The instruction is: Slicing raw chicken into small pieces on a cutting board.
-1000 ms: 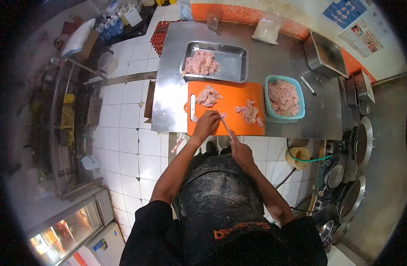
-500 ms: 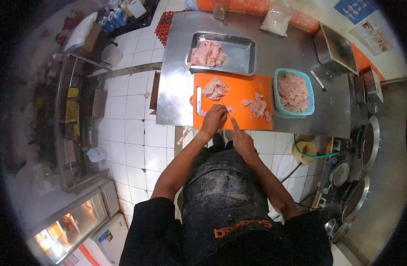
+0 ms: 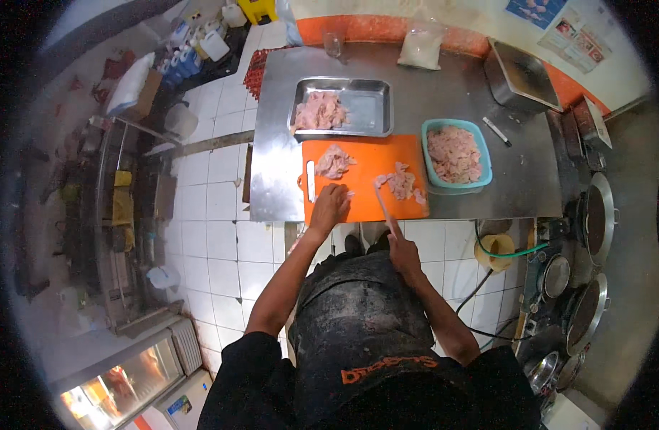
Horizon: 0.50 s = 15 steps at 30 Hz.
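Observation:
My right hand (image 3: 403, 254) grips a knife (image 3: 383, 204) by its handle, the blade lying over the orange cutting board (image 3: 365, 204) with its tip beside a scatter of cut raw meat (image 3: 401, 183). Bent fingers of my left hand (image 3: 332, 206) press on the board's near left part, closed over a piece of raw meat (image 3: 349, 194) whose end peeks out beside them. Just beyond lies a larger pale pink heap of raw meat (image 3: 335, 162), which looks like chicken. The knife and the left hand are apart.
Behind the board, a metal tray (image 3: 372, 131) holds more meat at its left. A turquoise tub (image 3: 486, 147) full of cut meat stands to the right, near a marker (image 3: 496, 132). A deep metal pan (image 3: 523, 75) and a bag of white contents (image 3: 420, 46) stand farther back.
The knife has moved right, away from my left hand, to the cut pieces. My left hand stays at the board's near left. The whole view has shifted slightly.

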Tool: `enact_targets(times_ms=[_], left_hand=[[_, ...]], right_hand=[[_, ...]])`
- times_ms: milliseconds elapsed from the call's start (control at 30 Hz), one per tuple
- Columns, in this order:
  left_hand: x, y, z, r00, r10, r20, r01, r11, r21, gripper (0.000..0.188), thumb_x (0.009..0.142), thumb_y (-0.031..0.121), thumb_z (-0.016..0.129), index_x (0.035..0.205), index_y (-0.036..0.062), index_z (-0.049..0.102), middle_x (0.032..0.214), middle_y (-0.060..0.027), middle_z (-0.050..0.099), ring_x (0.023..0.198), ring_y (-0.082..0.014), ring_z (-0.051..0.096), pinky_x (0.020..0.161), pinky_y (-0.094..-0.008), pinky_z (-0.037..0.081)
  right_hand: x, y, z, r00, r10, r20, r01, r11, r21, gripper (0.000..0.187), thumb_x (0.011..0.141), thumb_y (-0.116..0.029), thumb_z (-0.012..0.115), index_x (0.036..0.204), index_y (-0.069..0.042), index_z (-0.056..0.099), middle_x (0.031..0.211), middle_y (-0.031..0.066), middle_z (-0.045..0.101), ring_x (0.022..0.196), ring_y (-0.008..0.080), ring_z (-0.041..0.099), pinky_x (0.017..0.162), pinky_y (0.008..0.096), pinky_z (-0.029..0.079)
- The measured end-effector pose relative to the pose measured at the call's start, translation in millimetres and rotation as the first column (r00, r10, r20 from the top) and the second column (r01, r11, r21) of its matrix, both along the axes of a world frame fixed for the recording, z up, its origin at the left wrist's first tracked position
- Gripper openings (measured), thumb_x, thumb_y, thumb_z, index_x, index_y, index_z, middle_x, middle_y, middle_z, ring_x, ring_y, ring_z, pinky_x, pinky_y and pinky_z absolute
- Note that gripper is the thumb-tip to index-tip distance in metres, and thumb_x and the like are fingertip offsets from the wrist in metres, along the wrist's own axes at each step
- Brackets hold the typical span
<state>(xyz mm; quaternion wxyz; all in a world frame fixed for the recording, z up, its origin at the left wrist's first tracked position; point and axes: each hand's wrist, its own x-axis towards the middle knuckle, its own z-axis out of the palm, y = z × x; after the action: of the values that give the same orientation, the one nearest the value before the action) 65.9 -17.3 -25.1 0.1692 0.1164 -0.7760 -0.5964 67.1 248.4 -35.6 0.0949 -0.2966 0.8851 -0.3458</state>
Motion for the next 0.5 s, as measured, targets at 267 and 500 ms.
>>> enact_targets(times_ms=[267,500], left_hand=[[-19,7,25,0.975,-0.223,-0.02,0.224,0.964,0.144,0.016,0.078,0.011,0.066,0.088,-0.0009,0.064,0.09,-0.0157,0.058,0.089,-0.0347,0.055,0.076,-0.0427,0.046],[-17,36,16,0.978,-0.19,0.091,0.21,0.83,-0.516,0.023,0.076,0.013,0.069,0.096,0.0017,0.062,0.091,-0.0145,0.057,0.09,-0.0336,0.055,0.078,-0.0413,0.046]], right_hand=[[-28,21,-3,0.96,-0.099,0.263,0.078,0.993,0.089,0.052,0.097,-0.023,0.047,0.146,-0.02,0.03,0.1,0.027,0.064,0.082,0.046,0.063,0.07,0.0464,0.051],[-16,14,10,0.914,-0.045,0.403,0.108,0.985,-0.134,0.049,0.097,-0.026,0.047,0.144,-0.019,0.035,0.119,0.0236,0.059,0.083,0.0441,0.063,0.071,0.0482,0.052]])
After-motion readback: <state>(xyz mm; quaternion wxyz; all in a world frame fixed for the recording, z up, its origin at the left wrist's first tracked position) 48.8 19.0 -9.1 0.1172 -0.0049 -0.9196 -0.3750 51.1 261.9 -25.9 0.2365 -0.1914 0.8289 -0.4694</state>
